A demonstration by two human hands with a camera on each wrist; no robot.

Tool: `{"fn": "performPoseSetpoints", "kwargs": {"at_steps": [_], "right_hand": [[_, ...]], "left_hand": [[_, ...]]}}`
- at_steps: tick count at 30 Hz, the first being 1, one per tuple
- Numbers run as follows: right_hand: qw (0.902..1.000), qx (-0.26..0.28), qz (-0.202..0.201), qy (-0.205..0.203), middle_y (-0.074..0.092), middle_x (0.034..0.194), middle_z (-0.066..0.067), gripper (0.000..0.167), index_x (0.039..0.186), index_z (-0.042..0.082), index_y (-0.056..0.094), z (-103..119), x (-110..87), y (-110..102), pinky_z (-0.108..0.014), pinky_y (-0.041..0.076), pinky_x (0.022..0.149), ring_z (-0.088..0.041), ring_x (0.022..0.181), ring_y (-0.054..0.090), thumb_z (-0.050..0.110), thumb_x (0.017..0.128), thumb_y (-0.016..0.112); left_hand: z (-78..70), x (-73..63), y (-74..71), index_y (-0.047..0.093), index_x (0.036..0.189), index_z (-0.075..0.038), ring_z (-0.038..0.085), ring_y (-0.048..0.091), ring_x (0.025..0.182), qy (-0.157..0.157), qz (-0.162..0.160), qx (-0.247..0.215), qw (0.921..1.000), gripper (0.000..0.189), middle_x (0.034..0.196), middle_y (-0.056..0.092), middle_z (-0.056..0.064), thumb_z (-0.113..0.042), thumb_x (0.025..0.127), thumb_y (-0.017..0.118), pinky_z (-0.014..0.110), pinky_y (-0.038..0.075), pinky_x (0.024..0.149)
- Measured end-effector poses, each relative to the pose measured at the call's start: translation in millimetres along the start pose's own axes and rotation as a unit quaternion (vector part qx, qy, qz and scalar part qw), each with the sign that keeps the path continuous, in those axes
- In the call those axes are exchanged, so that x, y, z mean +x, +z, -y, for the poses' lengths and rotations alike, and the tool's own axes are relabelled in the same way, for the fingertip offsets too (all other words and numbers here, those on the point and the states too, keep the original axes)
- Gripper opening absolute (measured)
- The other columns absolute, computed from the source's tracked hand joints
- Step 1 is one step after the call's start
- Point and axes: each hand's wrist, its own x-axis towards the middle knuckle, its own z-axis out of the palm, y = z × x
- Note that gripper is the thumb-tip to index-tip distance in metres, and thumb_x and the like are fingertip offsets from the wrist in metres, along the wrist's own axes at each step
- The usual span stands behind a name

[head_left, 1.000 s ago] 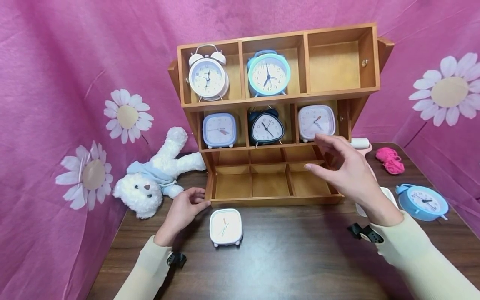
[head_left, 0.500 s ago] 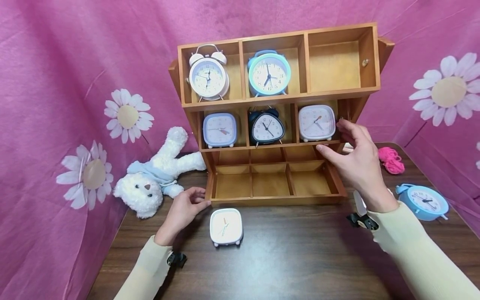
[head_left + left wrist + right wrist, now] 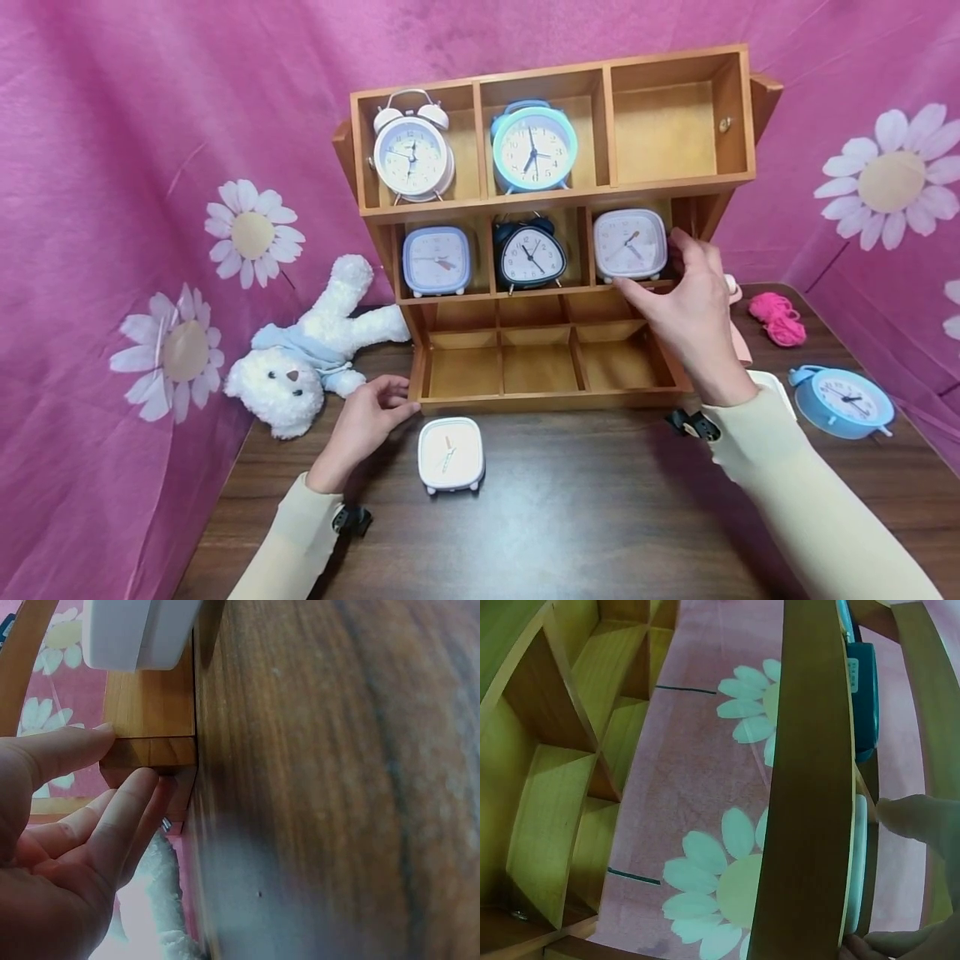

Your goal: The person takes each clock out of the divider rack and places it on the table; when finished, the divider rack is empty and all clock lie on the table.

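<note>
My left hand (image 3: 367, 425) holds the lower left corner of the wooden shelf (image 3: 547, 402); in the left wrist view its thumb lies on the front and its fingers are against the side. My right hand (image 3: 693, 317) is at the pale lilac clock (image 3: 630, 244) in the middle tier's right compartment. Its fingers are by the clock's right side, with the thumb low in front; the right wrist view shows the thumb apart from the clock. A blue square clock (image 3: 437, 260) and a dark triangular clock (image 3: 532, 257) share that tier. A white square clock (image 3: 452, 454) stands before the shelf.
The top tier bears a white twin-bell clock (image 3: 412, 157) and a light blue round clock (image 3: 534, 148). A white teddy bear (image 3: 281, 383) lies at left. To the right are a blue alarm clock (image 3: 843, 402), pink yarn (image 3: 777, 318) and a partly hidden white object (image 3: 772, 392).
My right hand first moved right, past the lilac clock's side, then came back left against its right edge. The left hand stays on the shelf corner.
</note>
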Motion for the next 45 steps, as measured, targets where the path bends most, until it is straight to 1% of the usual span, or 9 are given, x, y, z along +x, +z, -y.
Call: {"fn": "performPoseSetpoints", "kwargs": {"at_steps": [3, 8, 13, 19, 23, 30, 33, 39, 45], "right_hand": [[0.9999, -0.013, -0.005, 0.0, 0.049, 0.159, -0.031, 0.098, 0.166, 0.001, 0.047, 1.8, 0.5, 3.1, -0.066, 0.036, 0.121, -0.048, 0.148, 0.049, 0.029, 0.087, 0.096], [0.9995, -0.029, -0.014, -0.006, 0.047, 0.159, -0.034, 0.1, 0.166, -0.002, 0.045, 5.7, 1.0, 11.5, -0.066, 0.04, 0.123, -0.049, 0.148, 0.048, 0.034, 0.087, 0.095], [0.9987, -0.039, -0.031, -0.005, 0.046, 0.159, -0.035, 0.101, 0.165, -0.004, 0.045, 9.6, 2.5, 19.0, -0.064, 0.041, 0.124, -0.048, 0.149, 0.046, 0.034, 0.086, 0.095], [0.9983, -0.048, -0.033, 0.002, 0.046, 0.158, -0.035, 0.099, 0.162, -0.007, 0.045, 14.1, 3.3, 21.8, -0.063, 0.04, 0.124, -0.048, 0.148, 0.044, 0.033, 0.085, 0.093], [0.9978, -0.065, -0.014, 0.005, 0.044, 0.159, -0.038, 0.101, 0.162, -0.01, 0.042, 16.9, 6.6, 19.8, -0.064, 0.04, 0.125, -0.051, 0.149, 0.043, 0.033, 0.086, 0.092], [0.9932, -0.107, 0.036, 0.03, 0.042, 0.159, -0.043, 0.109, 0.164, -0.013, 0.034, 20.7, 17.4, 15.3, -0.07, 0.04, 0.123, -0.058, 0.144, 0.047, 0.04, 0.087, 0.09], [0.9932, -0.105, 0.038, 0.033, 0.042, 0.159, -0.042, 0.109, 0.164, -0.012, 0.035, 20.4, 20.0, 17.9, -0.069, 0.041, 0.122, -0.058, 0.142, 0.048, 0.041, 0.086, 0.09], [0.9951, -0.094, 0.011, 0.028, 0.049, 0.153, -0.039, 0.106, 0.162, -0.009, 0.038, 16.9, 19.6, 21.1, -0.068, 0.045, 0.118, -0.055, 0.136, 0.054, 0.041, 0.084, 0.09], [0.9964, -0.071, 0.009, 0.045, 0.049, 0.156, -0.036, 0.108, 0.165, -0.006, 0.033, 17.3, 17.9, 16.4, -0.066, 0.043, 0.122, -0.053, 0.141, 0.052, 0.038, 0.084, 0.089]], "left_hand": [[-0.3, -0.5, 0.3, 0.075, 0.13, 0.0, 0.026, 0.083, 0.104, 0.0, -0.002, 0.001, 1.0, 0.036, 0.116, 0.085, 0.016, -0.012, 0.098, 0.087, 0.023, 0.057, 0.085], [-1.3, -1.4, -0.4, 0.075, 0.129, -0.001, 0.025, 0.084, 0.103, -0.003, -0.007, 0.006, 1.0, 0.036, 0.117, 0.085, 0.015, -0.013, 0.098, 0.088, 0.023, 0.056, 0.084], [-1.7, -1.3, 0.3, 0.075, 0.129, 0.0, 0.027, 0.084, 0.104, 0.002, -0.006, 0.004, 1.0, 0.036, 0.117, 0.085, 0.017, -0.013, 0.098, 0.087, 0.024, 0.057, 0.083], [-1.0, -1.4, 0.3, 0.075, 0.131, -0.001, 0.026, 0.084, 0.105, -0.001, -0.005, 0.009, 0.9999, 0.037, 0.119, 0.085, 0.016, -0.013, 0.098, 0.087, 0.024, 0.057, 0.084], [-0.6, -1.7, 0.6, 0.075, 0.13, 0.0, 0.027, 0.084, 0.105, -0.001, -0.004, 0.008, 1.0, 0.037, 0.118, 0.085, 0.017, -0.012, 0.098, 0.087, 0.024, 0.058, 0.084], [0.8, -0.2, 0.6, 0.075, 0.131, -0.001, 0.027, 0.084, 0.106, 0.004, -0.007, 0.015, 0.9999, 0.038, 0.118, 0.085, 0.016, -0.014, 0.098, 0.087, 0.027, 0.058, 0.088], [0.4, -0.1, -0.5, 0.075, 0.131, -0.001, 0.027, 0.084, 0.106, 0.003, -0.01, 0.016, 0.9998, 0.037, 0.119, 0.085, 0.016, -0.014, 0.098, 0.087, 0.028, 0.058, 0.088], [0.1, -0.3, 0.2, 0.074, 0.131, 0.0, 0.028, 0.084, 0.106, 0.005, -0.006, 0.01, 0.9999, 0.038, 0.119, 0.085, 0.017, -0.013, 0.098, 0.087, 0.027, 0.058, 0.087], [0.0, 0.1, 0.3, 0.074, 0.131, 0.0, 0.026, 0.084, 0.105, 0.006, -0.007, 0.008, 0.9999, 0.037, 0.118, 0.085, 0.016, -0.013, 0.098, 0.087, 0.026, 0.058, 0.085]]}}
